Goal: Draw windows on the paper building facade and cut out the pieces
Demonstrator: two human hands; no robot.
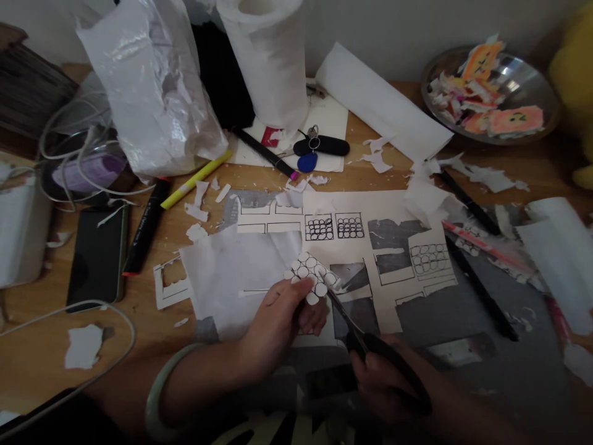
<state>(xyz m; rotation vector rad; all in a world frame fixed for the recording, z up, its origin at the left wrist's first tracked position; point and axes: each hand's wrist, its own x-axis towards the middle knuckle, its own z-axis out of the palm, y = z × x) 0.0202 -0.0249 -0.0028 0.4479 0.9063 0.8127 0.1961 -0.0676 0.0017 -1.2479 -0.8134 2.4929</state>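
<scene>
Between the thumb and fingers of my left hand is a small paper cutout drawn with black-outlined circles, its edge trimmed round them. My right hand is closed round the black handles of a pair of scissors. The blades point up and left and reach the right edge of the cutout. Under both hands lies a white paper sheet with drawn boxes of circles and several cut-out gaps. A plain white sheet lies left of the cutout.
A grey cutting mat lies beneath the papers. Around it are a phone, a black marker, a yellow marker, keys and paper scraps. Behind stand a paper towel roll and a metal bowl of coloured paper pieces.
</scene>
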